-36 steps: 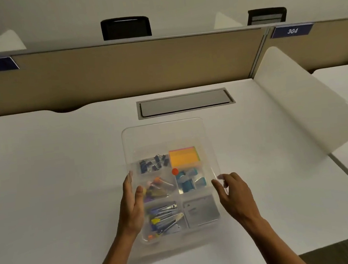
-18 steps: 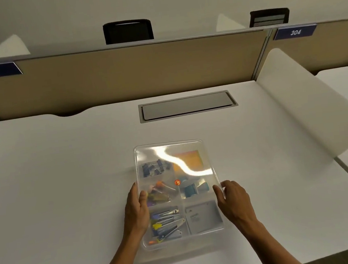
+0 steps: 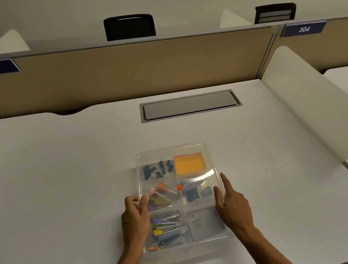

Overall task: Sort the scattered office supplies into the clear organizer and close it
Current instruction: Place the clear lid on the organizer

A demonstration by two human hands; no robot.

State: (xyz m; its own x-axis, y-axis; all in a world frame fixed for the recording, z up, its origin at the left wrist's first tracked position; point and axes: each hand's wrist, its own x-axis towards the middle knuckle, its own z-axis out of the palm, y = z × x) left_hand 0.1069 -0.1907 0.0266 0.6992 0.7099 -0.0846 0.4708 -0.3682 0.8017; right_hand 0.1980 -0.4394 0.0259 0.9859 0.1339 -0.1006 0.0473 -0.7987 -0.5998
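Observation:
The clear organizer (image 3: 171,149) lies on the white desk with its transparent lid (image 3: 213,170) lying flat on top. Through the lid I see black binder clips (image 3: 156,169), orange sticky notes (image 3: 189,163), coloured push pins (image 3: 160,195), teal rolls (image 3: 194,192), coloured clips (image 3: 167,230) and a grey packet (image 3: 201,224), each in its own compartment. My left hand (image 3: 134,221) grips the left edge, thumb on top of the lid. My right hand (image 3: 233,205) holds the right edge, with its index finger stretched along it.
A grey cable hatch (image 3: 189,106) is set into the desk (image 3: 65,176) behind the organizer. A white curved divider (image 3: 309,105) rises on the right, and a beige partition (image 3: 118,73) closes the back. The desk's front edge runs just below the organizer.
The lid, raised and tilted a second ago, has come down flat onto the organizer. Both hands stayed on its side edges and followed it down.

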